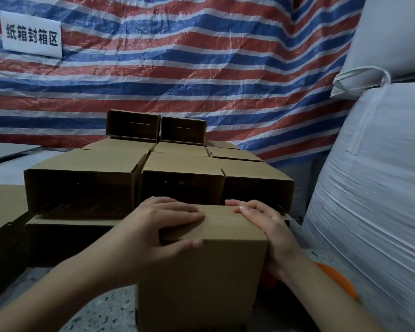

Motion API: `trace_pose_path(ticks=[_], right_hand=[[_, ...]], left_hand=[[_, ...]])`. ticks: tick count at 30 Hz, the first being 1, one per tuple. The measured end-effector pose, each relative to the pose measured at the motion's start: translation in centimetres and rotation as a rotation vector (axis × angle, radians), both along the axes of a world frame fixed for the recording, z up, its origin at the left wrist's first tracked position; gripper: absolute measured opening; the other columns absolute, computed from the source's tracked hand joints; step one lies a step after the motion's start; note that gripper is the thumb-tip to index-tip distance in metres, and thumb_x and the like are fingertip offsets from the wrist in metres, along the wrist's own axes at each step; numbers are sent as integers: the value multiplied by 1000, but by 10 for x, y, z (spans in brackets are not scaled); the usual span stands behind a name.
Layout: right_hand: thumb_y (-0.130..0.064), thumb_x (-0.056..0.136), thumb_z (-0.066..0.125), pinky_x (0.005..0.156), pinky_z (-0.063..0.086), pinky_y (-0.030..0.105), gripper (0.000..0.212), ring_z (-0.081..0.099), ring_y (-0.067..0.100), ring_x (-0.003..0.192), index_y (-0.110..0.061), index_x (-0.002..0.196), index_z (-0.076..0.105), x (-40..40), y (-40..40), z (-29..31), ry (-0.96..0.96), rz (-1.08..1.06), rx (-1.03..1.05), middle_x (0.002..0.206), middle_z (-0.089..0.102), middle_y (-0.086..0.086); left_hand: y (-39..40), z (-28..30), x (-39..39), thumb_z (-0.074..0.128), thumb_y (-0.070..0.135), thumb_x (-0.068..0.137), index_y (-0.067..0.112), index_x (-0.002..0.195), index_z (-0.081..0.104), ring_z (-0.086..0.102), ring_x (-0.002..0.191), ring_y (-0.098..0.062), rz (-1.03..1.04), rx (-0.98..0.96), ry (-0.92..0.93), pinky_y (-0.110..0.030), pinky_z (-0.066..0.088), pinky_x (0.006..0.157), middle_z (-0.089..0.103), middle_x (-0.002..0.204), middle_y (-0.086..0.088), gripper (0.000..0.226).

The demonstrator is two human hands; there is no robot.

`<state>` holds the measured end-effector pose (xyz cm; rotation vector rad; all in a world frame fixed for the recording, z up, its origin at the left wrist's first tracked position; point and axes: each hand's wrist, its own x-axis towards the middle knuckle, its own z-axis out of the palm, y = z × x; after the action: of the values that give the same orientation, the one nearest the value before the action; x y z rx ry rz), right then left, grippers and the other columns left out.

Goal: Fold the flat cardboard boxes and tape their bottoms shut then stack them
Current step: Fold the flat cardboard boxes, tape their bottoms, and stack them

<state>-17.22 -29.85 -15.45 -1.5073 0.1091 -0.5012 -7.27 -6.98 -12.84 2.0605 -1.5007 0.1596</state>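
A: How many boxes is the person working with?

B: One box (201, 267) is standing upright on the speckled floor (101, 315), right in front of the person. The left hand (161, 226) is lying over its top left edge, fingers stretched flat and close together across the top, thumb pressing on the front face. The right hand (271, 233) is cupping the right side, fingers resting on the top edge and slightly spread.

A: And the ones behind it?

B: The stack of boxes (182, 164) is lying on its side just behind. Three are facing the camera in the front row, with at least three more tops showing behind them, and two smaller-looking ones (156, 127) are sitting on top at the back. Lower layers are partly hidden, so the full count cannot be told.

A: Any writing?

B: One white sign (31, 34) is hanging on the red, white and blue striped tarp (225, 56), reading 纸箱封箱区. The boxes are showing no print.

A: Anything else?

B: Two big white sacks (381, 176) are sitting at the right, and something orange (338, 281) is peeking out beside the right forearm.
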Motion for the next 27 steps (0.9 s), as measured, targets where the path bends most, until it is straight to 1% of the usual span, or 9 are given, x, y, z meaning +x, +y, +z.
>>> trace_pose_path(ticks=[6,9,11,13,15,18,20,24,27], right_hand=[[-37,92,53,95,52,37,30,65,17,115,-22,85,78,-1,-4,-1,10,21,-54,123,70,-10],[-40,106,37,98,49,35,40,64,9,114,-33,103,76,-3,-16,4,101,-47,-235,119,70,-14],[-44,108,33,98,47,33,34,60,8,115,-38,112,66,-9,-31,12,198,-182,-516,123,65,-13],[-55,102,39,77,47,26,30,60,4,96,-33,100,59,-23,-49,17,455,-323,-1030,108,63,-11],[-67,97,40,60,43,24,45,59,4,76,-27,88,59,-39,-61,14,813,-330,-1341,87,63,-7],[-84,86,32,59,43,27,64,58,8,74,-26,86,59,-61,-69,-6,1102,-335,-1406,84,61,-6],[-89,80,34,62,43,29,66,58,10,79,-28,87,57,-67,-71,-21,1101,-397,-1434,92,61,-8],[-88,75,50,56,38,27,60,55,7,70,-28,80,53,-73,-67,-42,1028,-468,-1292,79,57,-10],[-89,72,51,56,34,25,59,50,5,73,-33,84,40,-79,-66,-52,1020,-474,-1265,82,50,-15]], left_hand=[[-2,-2,-2,44,77,74,64,118,46,24,127,23,19,-12,-39,-15,30,103,37,122,55,46],[-2,-3,0,44,76,75,62,118,48,27,127,22,26,-27,-52,-14,31,103,42,119,52,46],[-2,-3,0,45,76,75,60,120,50,29,127,19,30,-37,-65,-16,32,103,44,120,50,48],[-3,-5,0,44,77,75,58,122,51,31,126,18,34,-47,-69,-16,35,101,45,120,47,52],[-3,-6,1,44,77,74,56,123,53,31,125,18,35,-56,-67,-15,36,97,46,121,45,54],[-3,-6,2,44,78,73,55,123,54,31,123,19,34,-62,-61,-13,37,95,46,121,44,56],[-3,-6,2,44,78,73,56,122,53,31,123,18,32,-65,-59,-15,37,95,46,121,45,55],[-4,-6,1,44,78,74,57,122,52,32,123,18,33,-67,-67,-14,38,92,45,118,47,53],[-4,-6,1,45,77,74,55,122,53,31,122,19,35,-67,-71,-12,38,90,45,117,47,53]])
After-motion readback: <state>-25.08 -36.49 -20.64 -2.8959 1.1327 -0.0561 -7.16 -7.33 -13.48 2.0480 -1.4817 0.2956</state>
